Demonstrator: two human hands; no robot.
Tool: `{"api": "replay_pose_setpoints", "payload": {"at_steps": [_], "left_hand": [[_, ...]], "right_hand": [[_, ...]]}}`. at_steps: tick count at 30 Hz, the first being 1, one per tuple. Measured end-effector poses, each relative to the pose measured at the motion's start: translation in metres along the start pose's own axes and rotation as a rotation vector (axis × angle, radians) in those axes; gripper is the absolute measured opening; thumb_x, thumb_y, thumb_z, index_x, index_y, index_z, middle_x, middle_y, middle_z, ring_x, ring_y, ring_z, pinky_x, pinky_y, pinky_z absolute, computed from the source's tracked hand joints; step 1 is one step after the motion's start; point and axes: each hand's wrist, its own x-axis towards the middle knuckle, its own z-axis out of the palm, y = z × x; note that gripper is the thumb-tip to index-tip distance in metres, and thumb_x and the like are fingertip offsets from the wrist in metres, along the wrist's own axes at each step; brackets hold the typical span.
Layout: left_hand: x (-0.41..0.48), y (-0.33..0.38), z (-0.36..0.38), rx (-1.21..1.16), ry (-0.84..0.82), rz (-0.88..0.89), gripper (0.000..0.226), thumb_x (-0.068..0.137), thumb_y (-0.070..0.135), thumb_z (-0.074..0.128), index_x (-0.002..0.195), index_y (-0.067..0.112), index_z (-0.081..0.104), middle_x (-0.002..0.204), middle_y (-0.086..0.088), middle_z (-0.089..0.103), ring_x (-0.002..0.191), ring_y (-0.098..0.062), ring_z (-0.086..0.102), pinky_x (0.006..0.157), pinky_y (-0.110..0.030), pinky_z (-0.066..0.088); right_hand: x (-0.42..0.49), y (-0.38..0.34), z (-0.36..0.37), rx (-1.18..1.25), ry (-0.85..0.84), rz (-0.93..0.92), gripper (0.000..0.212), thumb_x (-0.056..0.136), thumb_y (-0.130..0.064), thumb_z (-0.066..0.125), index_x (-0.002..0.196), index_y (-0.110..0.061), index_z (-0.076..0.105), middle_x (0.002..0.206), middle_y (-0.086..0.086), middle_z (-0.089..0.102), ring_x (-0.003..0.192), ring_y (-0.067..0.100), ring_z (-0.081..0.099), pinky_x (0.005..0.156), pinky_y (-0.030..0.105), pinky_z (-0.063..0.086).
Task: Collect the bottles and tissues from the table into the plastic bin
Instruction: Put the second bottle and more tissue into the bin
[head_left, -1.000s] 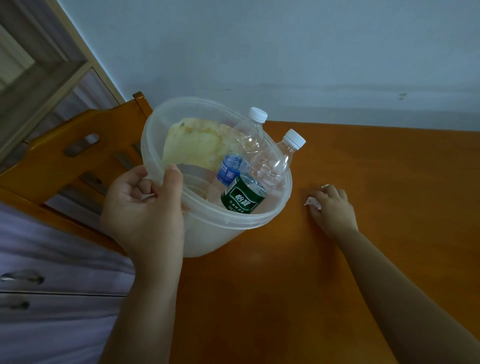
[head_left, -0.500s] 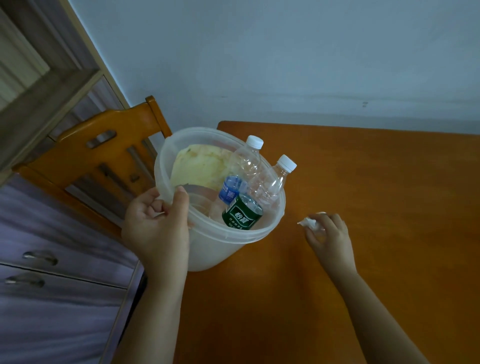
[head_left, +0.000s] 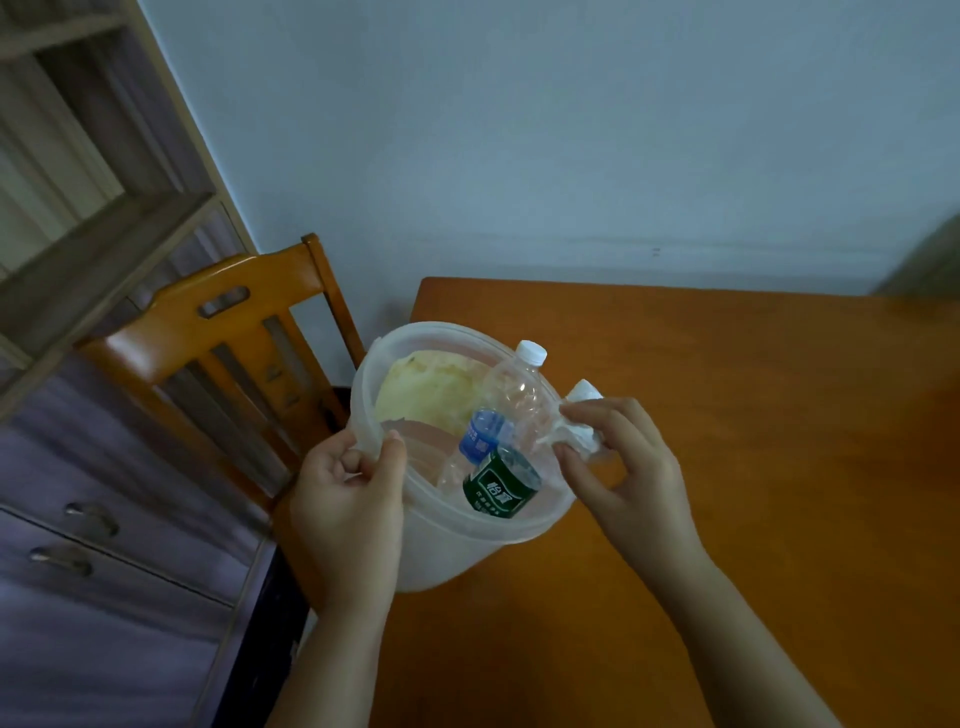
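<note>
At the surface's (head_left: 727, 415) left edge, my left hand (head_left: 349, 499) pinches the plastic bin's (head_left: 447, 545) rim to steady it (two bottles (head_left: 511, 395) already inside), while my right hand (head_left: 621, 467) holds a crumpled tissue (head_left: 581, 434) over the opening, apparently ready to drop.

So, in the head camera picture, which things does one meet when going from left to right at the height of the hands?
Drawer cabinet → wooden chair → left hand gripping the plastic bin → green-label bottle → right hand pinching a white tissue → bare wooden table.
</note>
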Motion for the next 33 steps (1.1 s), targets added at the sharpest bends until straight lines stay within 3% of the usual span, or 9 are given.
{"api": "replay_pose_setpoints", "payload": {"at_steps": [5, 7, 10, 14, 18, 21, 27, 30, 33], "left_hand": [[-0.019, 0.009, -0.018, -0.067, -0.044, 0.031, 0.011, 0.081, 0.017, 0.070, 0.091, 0.019, 0.068, 0.065, 0.010, 0.068, 0.060, 0.006, 0.063, 0.050, -0.009, 0.048], [-0.025, 0.013, -0.024, -0.104, -0.056, 0.036, 0.018, 0.082, 0.016, 0.069, 0.083, 0.033, 0.063, 0.067, 0.021, 0.069, 0.062, 0.005, 0.064, 0.050, -0.011, 0.049], [-0.031, 0.016, -0.034, -0.129, -0.064, 0.048, 0.024, 0.084, 0.015, 0.067, 0.078, 0.037, 0.060, 0.069, 0.028, 0.068, 0.062, 0.004, 0.065, 0.046, -0.012, 0.049], [-0.036, 0.015, -0.049, -0.155, -0.051, 0.030, 0.024, 0.084, 0.015, 0.067, 0.077, 0.037, 0.061, 0.065, 0.025, 0.067, 0.057, 0.005, 0.063, 0.045, -0.009, 0.046], [-0.043, 0.008, -0.062, -0.218, -0.040, -0.043, 0.016, 0.083, 0.018, 0.067, 0.081, 0.033, 0.065, 0.063, 0.007, 0.068, 0.055, 0.000, 0.064, 0.043, -0.010, 0.045], [-0.048, 0.001, -0.072, -0.231, -0.042, -0.060, 0.020, 0.083, 0.016, 0.066, 0.079, 0.035, 0.064, 0.071, 0.005, 0.068, 0.057, 0.001, 0.064, 0.042, -0.010, 0.044], [-0.066, -0.004, -0.083, -0.237, -0.131, -0.082, 0.012, 0.086, 0.015, 0.063, 0.096, 0.013, 0.069, 0.079, 0.000, 0.070, 0.063, 0.000, 0.066, 0.046, -0.010, 0.047], [-0.080, 0.005, -0.087, -0.231, -0.167, -0.063, 0.009, 0.087, 0.014, 0.061, 0.084, 0.017, 0.069, 0.073, -0.005, 0.069, 0.058, -0.002, 0.064, 0.045, -0.011, 0.046], [-0.097, 0.013, -0.091, -0.220, -0.196, -0.031, 0.020, 0.087, 0.012, 0.060, 0.072, 0.024, 0.067, 0.066, -0.003, 0.067, 0.052, -0.001, 0.062, 0.043, -0.011, 0.045]], "right_hand": [[-0.014, -0.032, 0.010, -0.056, -0.068, -0.039, 0.027, 0.079, -0.024, 0.061, 0.106, -0.020, 0.060, 0.106, -0.006, 0.057, 0.096, 0.007, 0.052, 0.076, 0.025, 0.051], [-0.019, -0.040, 0.013, -0.109, -0.093, -0.033, 0.034, 0.079, -0.030, 0.061, 0.112, -0.023, 0.057, 0.111, -0.009, 0.055, 0.096, 0.002, 0.049, 0.074, 0.018, 0.049], [-0.028, -0.049, 0.013, -0.147, -0.131, -0.007, 0.044, 0.078, -0.035, 0.062, 0.120, -0.027, 0.051, 0.119, -0.013, 0.051, 0.098, -0.003, 0.044, 0.070, 0.009, 0.041], [-0.041, -0.061, 0.005, -0.175, -0.086, -0.007, 0.039, 0.079, -0.032, 0.062, 0.116, -0.026, 0.054, 0.116, -0.010, 0.053, 0.100, 0.003, 0.049, 0.071, 0.017, 0.049], [-0.061, -0.071, -0.004, -0.237, -0.017, 0.015, 0.036, 0.078, -0.025, 0.064, 0.113, -0.020, 0.058, 0.113, -0.005, 0.056, 0.103, 0.014, 0.053, 0.076, 0.034, 0.054], [-0.081, -0.072, -0.009, -0.342, 0.024, 0.034, 0.035, 0.077, -0.023, 0.068, 0.111, -0.017, 0.060, 0.111, -0.002, 0.058, 0.101, 0.015, 0.054, 0.074, 0.028, 0.051], [-0.120, -0.066, -0.023, -0.470, 0.058, 0.156, 0.038, 0.077, -0.029, 0.067, 0.112, -0.016, 0.059, 0.111, 0.000, 0.058, 0.102, 0.015, 0.055, 0.072, 0.022, 0.044], [-0.139, -0.065, -0.034, -0.472, 0.077, 0.215, 0.041, 0.079, -0.038, 0.060, 0.115, -0.019, 0.056, 0.113, -0.002, 0.055, 0.102, 0.011, 0.053, 0.073, 0.019, 0.042], [-0.157, -0.064, -0.046, -0.434, 0.090, 0.251, 0.043, 0.080, -0.042, 0.056, 0.118, -0.021, 0.053, 0.115, -0.003, 0.054, 0.099, 0.006, 0.050, 0.068, 0.012, 0.036]]}}
